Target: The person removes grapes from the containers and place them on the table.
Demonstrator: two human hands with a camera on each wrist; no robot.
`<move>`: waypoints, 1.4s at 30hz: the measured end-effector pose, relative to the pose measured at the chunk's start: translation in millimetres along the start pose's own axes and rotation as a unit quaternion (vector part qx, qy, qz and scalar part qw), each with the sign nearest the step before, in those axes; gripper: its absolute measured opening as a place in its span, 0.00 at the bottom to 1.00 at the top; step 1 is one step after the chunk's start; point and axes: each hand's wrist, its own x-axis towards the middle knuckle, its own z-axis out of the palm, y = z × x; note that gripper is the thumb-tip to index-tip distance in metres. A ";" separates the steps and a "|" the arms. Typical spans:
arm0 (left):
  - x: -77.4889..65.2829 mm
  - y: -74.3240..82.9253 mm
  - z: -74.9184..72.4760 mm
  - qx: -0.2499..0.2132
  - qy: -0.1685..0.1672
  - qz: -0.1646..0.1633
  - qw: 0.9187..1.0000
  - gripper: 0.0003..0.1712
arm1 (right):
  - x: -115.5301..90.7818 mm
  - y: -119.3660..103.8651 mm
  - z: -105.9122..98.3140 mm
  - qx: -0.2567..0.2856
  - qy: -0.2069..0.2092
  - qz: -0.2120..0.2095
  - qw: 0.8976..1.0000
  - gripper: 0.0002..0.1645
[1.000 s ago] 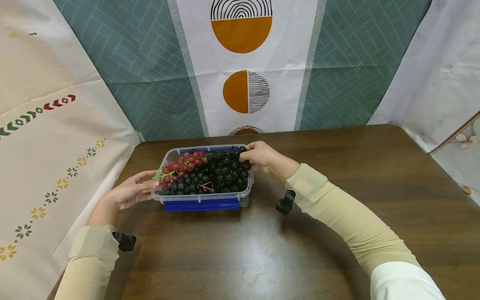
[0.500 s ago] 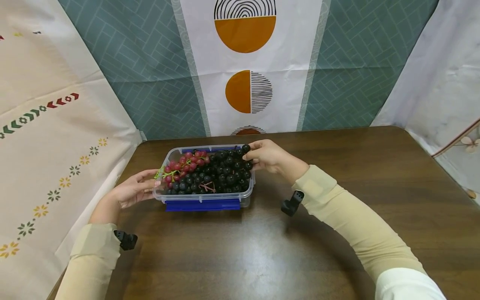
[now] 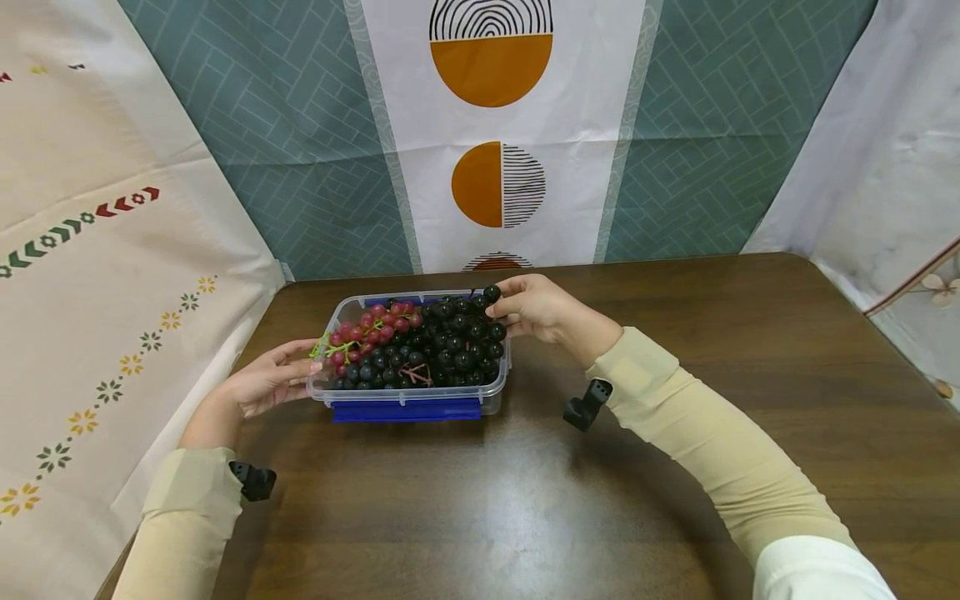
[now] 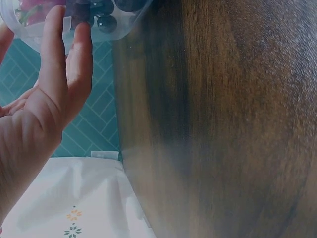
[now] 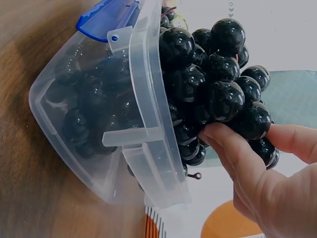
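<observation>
A clear plastic box point(image 3: 491, 403) with blue clips stands on the table, filled with grapes. Red grapes point(image 3: 378, 321) on a green stem lie at its left, dark grapes point(image 3: 390, 360) along the front. At the right end, my right hand point(image 3: 538, 308) pinches a bunch of black grapes point(image 3: 453, 342) between thumb and fingers. In the right wrist view that bunch point(image 5: 225, 99) bulges above the box rim point(image 5: 148, 89). My left hand point(image 3: 266, 379) touches the box's left end with fairly straight fingers; the left wrist view shows its fingertips point(image 4: 83, 32) against the plastic wall.
The brown wooden table point(image 3: 600, 500) extends in front of the box and to its right. A patterned cloth point(image 3: 315, 150) hangs behind the table's back edge, and a pale embroidered cloth point(image 3: 150, 400) is on the left.
My right hand has shifted slightly right and up, with the nearby black grapes moving a little with it. The left hand stays at the box's left end.
</observation>
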 end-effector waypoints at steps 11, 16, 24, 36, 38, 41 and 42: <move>-0.1 -0.3 0.1 -0.015 -0.006 0.007 1.000 0.39 | -4.5 -4.8 0.9 -0.004 -0.012 -0.007 1.000 0.26; -0.3 0.4 0.1 -0.015 -0.010 0.008 1.000 0.42 | -4.6 -6.1 0.9 0.003 -0.018 -0.008 1.000 0.25; -1.0 0.4 0.9 -0.019 -0.012 0.009 1.000 0.39 | -7.1 -10.0 -1.4 0.022 -0.022 -0.018 0.999 0.23; 0.8 -0.7 0.2 -0.020 -0.004 0.006 1.000 0.33 | -11.6 -16.3 -1.9 0.036 -0.026 -0.031 0.999 0.18; 1.1 -1.2 0.0 -0.020 -0.005 0.006 1.000 0.33 | -11.9 -16.5 -2.5 0.042 -0.027 -0.031 0.998 0.18; 1.6 -1.5 0.1 -0.024 -0.007 0.006 1.000 0.33 | -13.2 -18.5 -3.1 0.049 -0.027 -0.030 0.998 0.18; 1.8 -1.6 0.1 -0.026 -0.008 0.006 1.000 0.33 | -13.8 -19.7 -3.1 0.051 -0.026 -0.030 0.998 0.18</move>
